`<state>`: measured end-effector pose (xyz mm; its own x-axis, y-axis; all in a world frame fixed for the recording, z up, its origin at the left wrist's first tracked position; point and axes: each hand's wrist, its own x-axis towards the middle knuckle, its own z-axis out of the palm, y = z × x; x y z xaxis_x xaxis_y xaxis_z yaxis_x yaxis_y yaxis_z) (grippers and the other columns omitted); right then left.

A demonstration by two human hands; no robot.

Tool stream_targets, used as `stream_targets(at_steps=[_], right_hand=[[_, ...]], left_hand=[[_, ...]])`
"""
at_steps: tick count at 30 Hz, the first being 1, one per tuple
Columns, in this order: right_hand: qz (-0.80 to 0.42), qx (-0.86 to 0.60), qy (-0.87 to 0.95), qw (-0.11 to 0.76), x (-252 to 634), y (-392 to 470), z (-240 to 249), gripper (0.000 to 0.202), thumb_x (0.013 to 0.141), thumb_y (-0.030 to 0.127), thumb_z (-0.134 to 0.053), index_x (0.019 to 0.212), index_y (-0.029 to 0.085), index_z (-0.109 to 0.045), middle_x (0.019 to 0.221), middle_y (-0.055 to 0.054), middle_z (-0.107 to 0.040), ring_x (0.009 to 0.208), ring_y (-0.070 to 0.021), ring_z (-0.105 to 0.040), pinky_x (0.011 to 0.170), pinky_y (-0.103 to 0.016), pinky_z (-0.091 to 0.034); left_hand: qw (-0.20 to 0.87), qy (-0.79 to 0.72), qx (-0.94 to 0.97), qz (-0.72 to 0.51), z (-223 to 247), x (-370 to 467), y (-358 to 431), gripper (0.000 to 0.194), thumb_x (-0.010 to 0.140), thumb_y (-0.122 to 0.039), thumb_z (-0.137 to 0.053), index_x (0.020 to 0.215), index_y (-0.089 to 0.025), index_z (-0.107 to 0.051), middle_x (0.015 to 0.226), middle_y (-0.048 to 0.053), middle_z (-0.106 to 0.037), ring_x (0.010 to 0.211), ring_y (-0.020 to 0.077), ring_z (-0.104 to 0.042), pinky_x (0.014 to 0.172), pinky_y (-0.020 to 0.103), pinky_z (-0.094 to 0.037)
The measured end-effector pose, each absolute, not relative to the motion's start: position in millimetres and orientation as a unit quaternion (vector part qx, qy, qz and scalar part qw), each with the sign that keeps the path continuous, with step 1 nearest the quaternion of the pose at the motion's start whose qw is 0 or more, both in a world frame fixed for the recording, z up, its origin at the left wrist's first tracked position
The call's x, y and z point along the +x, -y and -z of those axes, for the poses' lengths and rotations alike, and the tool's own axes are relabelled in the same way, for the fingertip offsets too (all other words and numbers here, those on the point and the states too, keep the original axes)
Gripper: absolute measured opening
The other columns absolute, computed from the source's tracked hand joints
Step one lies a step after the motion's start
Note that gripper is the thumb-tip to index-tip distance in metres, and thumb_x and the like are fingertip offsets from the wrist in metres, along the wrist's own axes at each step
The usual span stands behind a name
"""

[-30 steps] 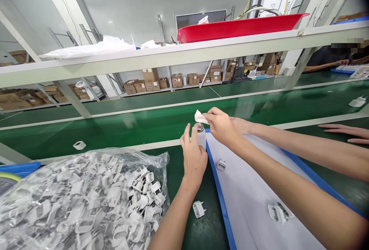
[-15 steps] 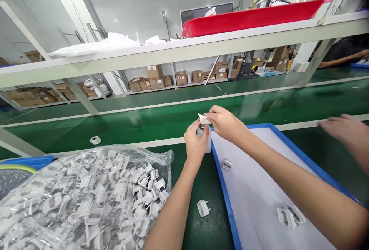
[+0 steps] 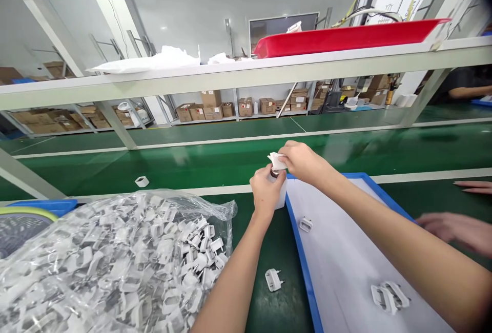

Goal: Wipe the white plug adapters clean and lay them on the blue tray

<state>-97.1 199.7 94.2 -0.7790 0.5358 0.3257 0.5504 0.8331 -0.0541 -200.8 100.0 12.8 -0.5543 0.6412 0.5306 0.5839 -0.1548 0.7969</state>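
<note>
My left hand [image 3: 266, 189] is closed around a small whitish bottle [image 3: 282, 197] with a metallic top, standing at the tray's far left corner. Just above that top, my right hand [image 3: 302, 160] pinches a folded white cloth or tissue [image 3: 277, 161]. A white plug piece [image 3: 273, 280] with two pins lies on the green surface below my hands. Inside the blue-rimmed tray [image 3: 305, 271], one white piece [image 3: 306, 224] lies near the left edge and a few more [image 3: 389, 297] lie near my right forearm.
A clear bag [image 3: 115, 251] full of white plug pieces covers the left. One white piece [image 3: 142, 182] lies beyond it. Another person's hands [image 3: 457, 228] are at the right. A shelf beam [image 3: 230, 80] crosses above, bearing a red tray [image 3: 346, 38].
The cloth has lifted slightly off the bottle's top in my right hand. The other person's hand has moved lower, and a second one shows at the right edge. The view has shifted slightly.
</note>
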Motion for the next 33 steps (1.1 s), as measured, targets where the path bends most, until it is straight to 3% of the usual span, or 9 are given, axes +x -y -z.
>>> stream_targets(at_steps=[2,7,13,18,26,33], right_hand=[[0.026,-0.287,0.941,0.18,-96,-198,-95,0.021,0.1,0.033,-0.065,0.109,0.014,-0.067,0.109,-0.007,-0.068,0.095,-0.0183,-0.068,0.084,-0.038,-0.059],[0.045,-0.281,0.935,0.21,-94,-195,-103,0.021,0.1,0.031,-0.064,0.112,0.015,-0.067,0.117,-0.008,-0.067,0.105,-0.0208,-0.066,0.091,-0.042,-0.057],[0.044,-0.25,0.958,0.13,-94,-189,-99,0.021,0.1,0.033,-0.065,0.11,0.015,-0.067,0.11,-0.006,-0.068,0.095,-0.0183,-0.068,0.085,-0.038,-0.059],[0.04,-0.268,0.958,0.098,-94,-191,-91,0.023,0.1,0.035,-0.064,0.112,0.015,-0.067,0.112,-0.007,-0.068,0.096,-0.0186,-0.068,0.085,-0.039,-0.058],[-0.016,-0.313,0.946,0.077,-105,-189,-99,0.026,0.099,0.037,-0.065,0.116,0.016,-0.066,0.117,-0.008,-0.067,0.102,-0.0205,-0.067,0.089,-0.041,-0.058],[-0.112,-0.403,0.904,0.093,-108,-183,-84,0.029,0.099,0.038,-0.065,0.118,0.016,-0.065,0.114,-0.007,-0.068,0.098,-0.0198,-0.068,0.085,-0.04,-0.059]], left_hand=[[0.036,-0.646,0.472,-0.598,-9,-202,-101,0.012,0.084,-0.03,-0.076,0.091,-0.021,-0.08,0.086,0.003,-0.079,0.083,0.0216,-0.071,0.077,0.029,-0.051],[0.052,-0.638,0.476,-0.603,-6,-203,-99,0.022,0.084,-0.027,-0.077,0.104,-0.02,-0.08,0.111,0.007,-0.08,0.104,0.0235,-0.071,0.094,0.031,-0.05],[0.06,-0.642,0.489,-0.587,-13,-203,-95,0.017,0.086,-0.029,-0.074,0.1,-0.023,-0.08,0.092,0.002,-0.082,0.08,0.0204,-0.071,0.073,0.028,-0.049],[0.063,-0.645,0.493,-0.58,-13,-204,-95,0.019,0.086,-0.031,-0.073,0.103,-0.024,-0.08,0.098,0.001,-0.083,0.086,0.0208,-0.071,0.076,0.027,-0.048],[0.069,-0.66,0.495,-0.561,-14,-204,-93,0.02,0.089,-0.035,-0.072,0.102,-0.023,-0.08,0.087,0.0,-0.081,0.076,0.0188,-0.069,0.068,0.026,-0.045],[0.08,-0.636,0.519,-0.565,-10,-204,-90,0.029,0.097,-0.043,-0.065,0.102,-0.015,-0.071,0.089,0.001,-0.072,0.08,0.0188,-0.07,0.076,0.036,-0.058]])
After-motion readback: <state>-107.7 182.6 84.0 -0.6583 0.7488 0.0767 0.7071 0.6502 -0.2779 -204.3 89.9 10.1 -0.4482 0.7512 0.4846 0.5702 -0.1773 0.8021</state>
